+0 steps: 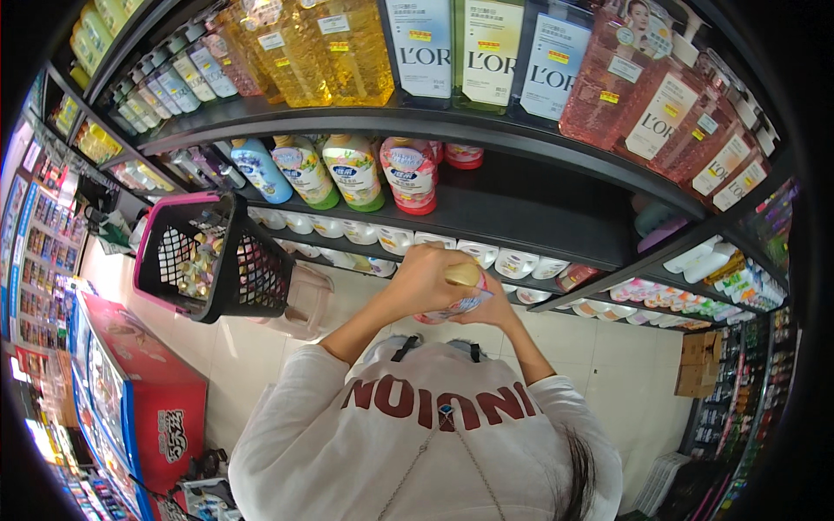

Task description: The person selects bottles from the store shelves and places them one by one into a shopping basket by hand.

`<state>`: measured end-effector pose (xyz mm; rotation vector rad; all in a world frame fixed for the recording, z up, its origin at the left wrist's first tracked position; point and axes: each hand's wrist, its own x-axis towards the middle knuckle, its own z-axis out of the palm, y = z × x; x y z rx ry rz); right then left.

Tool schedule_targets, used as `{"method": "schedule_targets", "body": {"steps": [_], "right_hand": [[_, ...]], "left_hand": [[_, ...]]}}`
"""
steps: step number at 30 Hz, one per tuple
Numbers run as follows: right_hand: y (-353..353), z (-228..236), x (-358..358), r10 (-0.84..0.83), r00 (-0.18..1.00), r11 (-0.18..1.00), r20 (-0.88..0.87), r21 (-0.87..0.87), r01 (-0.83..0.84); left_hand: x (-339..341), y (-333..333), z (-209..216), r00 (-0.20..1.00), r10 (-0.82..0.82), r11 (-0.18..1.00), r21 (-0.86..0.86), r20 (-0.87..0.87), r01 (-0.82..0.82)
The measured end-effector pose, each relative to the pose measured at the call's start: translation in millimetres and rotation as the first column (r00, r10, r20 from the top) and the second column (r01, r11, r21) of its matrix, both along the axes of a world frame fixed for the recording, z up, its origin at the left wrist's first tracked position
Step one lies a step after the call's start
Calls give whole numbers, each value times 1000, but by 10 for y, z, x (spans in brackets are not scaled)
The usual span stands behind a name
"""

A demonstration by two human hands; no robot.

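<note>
A pink bottle with a cream cap [463, 275] is held in front of my chest, tilted so the cap points up toward me. My left hand [424, 280] wraps round its left side near the cap. Around the right side and lower part curls my right hand [492, 302]. Between the hands, part of the printed label [465, 304] shows; the rest of the bottle is hidden by fingers. Ahead on the middle shelf [530, 204] stand similar bottles: a blue bottle [262, 172], a green-based bottle [354, 174] and a pink bottle [408, 176].
Left of my hands, a black basket with a pink rim [148, 260] holds small wrapped items, above a pale pink stool [304, 300]. Large pump bottles [499, 56] fill the upper shelf. White bottles [395, 239] line a lower one. Cardboard boxes [698, 363] stand at right.
</note>
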<state>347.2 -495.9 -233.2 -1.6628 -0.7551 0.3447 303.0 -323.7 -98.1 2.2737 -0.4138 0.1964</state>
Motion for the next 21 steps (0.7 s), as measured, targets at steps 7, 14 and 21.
{"method": "schedule_targets", "body": {"steps": [7, 14, 21], "right_hand": [[301, 4, -340, 165, 972, 986, -167, 20, -164], [839, 35, -530, 357, 922, 931, -150, 131, -340], [1668, 58, -773, 465, 885, 882, -2, 89, -463]], "left_hand": [[-544, 171, -46, 971, 233, 970, -54, -51, -236], [-1074, 508, -124, 886, 458, 874, -143, -74, -464], [-1615, 1169, -10, 806, 587, 784, -198, -76, -589]]}}
